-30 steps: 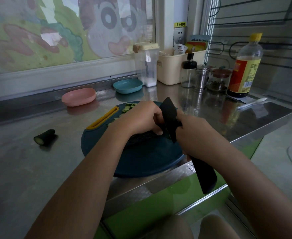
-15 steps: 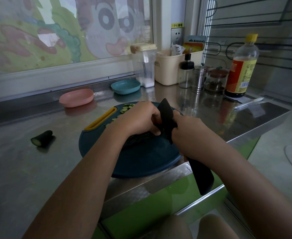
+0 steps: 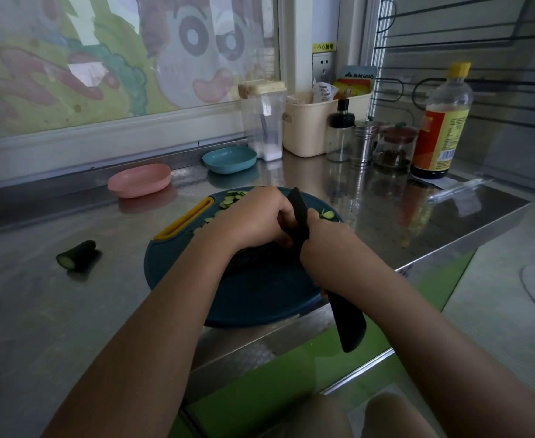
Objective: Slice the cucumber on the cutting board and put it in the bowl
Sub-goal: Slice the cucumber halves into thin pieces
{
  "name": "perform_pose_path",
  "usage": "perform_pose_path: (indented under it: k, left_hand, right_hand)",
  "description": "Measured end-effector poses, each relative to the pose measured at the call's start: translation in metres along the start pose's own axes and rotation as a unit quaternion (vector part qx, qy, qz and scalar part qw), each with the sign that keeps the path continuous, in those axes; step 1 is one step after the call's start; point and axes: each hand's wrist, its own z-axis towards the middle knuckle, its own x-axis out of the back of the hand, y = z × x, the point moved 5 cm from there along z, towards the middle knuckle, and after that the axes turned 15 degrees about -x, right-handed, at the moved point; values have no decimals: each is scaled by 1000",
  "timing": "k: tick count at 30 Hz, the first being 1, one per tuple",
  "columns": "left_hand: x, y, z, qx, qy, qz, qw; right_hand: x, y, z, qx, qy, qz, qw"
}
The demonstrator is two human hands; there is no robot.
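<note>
Cucumber slices (image 3: 233, 197) on blue board (image 3: 260, 295).

- A yellow sticker (image 3: 323, 46) above the wall socket (image 3: 323, 67) reads "小心触电".
- The print on the bottle label (image 3: 442, 137) and on the packet (image 3: 357, 80) is too small to read.

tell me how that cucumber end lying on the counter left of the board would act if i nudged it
The cucumber end lies on its round side, so it would probably roll if nudged. The steel counter looks smooth and shiny, so it may also slide. It is short and thick, so likely stiff.
</note>
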Motion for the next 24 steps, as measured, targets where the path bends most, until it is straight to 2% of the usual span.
perform_pose_path:
  k: [8,14,24]
  left_hand:
    - [1,-2,-2,1,4,-18,1000]
    - [1,-1,-1,6,7,-18,1000]
    - [1,0,-1,-1,6,-6,1000]
  right_hand:
    - [7,8,-2,9,-13,25,1000]
    - [19,9,-10,19,7,64,998]
    - [20,5,-14,20,1,43,999]
